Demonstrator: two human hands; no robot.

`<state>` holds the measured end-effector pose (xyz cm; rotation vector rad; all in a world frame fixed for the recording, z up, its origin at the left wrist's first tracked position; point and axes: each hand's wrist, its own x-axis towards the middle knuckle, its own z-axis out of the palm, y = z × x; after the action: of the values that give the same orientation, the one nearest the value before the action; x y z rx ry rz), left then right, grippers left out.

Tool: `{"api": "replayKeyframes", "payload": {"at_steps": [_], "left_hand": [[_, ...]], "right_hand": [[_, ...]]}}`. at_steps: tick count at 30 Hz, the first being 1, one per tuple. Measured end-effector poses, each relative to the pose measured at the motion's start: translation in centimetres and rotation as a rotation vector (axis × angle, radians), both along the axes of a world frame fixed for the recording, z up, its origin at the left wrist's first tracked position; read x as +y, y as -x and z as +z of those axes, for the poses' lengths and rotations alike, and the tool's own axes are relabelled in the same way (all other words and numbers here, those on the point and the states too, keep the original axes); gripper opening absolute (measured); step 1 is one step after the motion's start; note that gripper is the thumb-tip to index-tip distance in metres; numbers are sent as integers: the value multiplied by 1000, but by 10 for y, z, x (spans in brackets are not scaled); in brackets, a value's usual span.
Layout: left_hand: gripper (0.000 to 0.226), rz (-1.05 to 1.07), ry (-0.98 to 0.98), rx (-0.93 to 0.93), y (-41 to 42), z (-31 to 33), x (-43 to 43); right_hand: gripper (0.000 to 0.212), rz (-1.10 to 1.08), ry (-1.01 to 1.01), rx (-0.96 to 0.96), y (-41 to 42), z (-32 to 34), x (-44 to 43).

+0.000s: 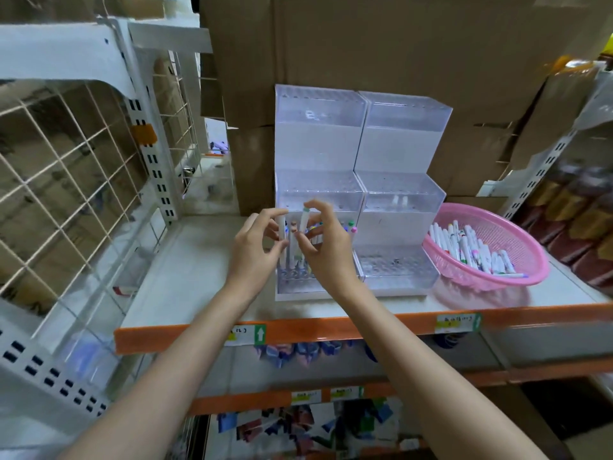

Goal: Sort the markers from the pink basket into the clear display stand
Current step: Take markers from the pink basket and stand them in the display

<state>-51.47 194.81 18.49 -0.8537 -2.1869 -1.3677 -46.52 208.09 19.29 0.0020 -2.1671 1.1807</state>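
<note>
Shelf (pixel 185 277) carrying a clear display stand (pixel 398 227); pink basket (pixel 517 234) of markers (pixel 471 247) at right. Left hand (pixel 257 250) pinches a white marker (pixel 282 225), right hand (pixel 326 250) pinches a green-capped marker (pixel 304 220), both upright.

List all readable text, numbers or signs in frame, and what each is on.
No words are legible, so there is nothing to quote.
White up arrow on green: shelf-edge tag.
Left label beside it: blurred, unreadable.
Right label: blurred, unreadable.
Lower-shelf labels: blurred, unreadable.
Markers in basket: print too small.
</note>
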Motion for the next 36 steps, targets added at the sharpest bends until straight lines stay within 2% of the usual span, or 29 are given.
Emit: {"api": "replayKeyframes", "payload": {"at_steps": [18, 36], "left_hand": [[36, -94, -7, 4, 1, 3, -3], [33, -95, 110, 2, 0, -23, -8]], "right_hand": [[52, -12, -99, -29, 1, -8, -3], [45, -24, -68, -85, 1, -11, -1]]}}
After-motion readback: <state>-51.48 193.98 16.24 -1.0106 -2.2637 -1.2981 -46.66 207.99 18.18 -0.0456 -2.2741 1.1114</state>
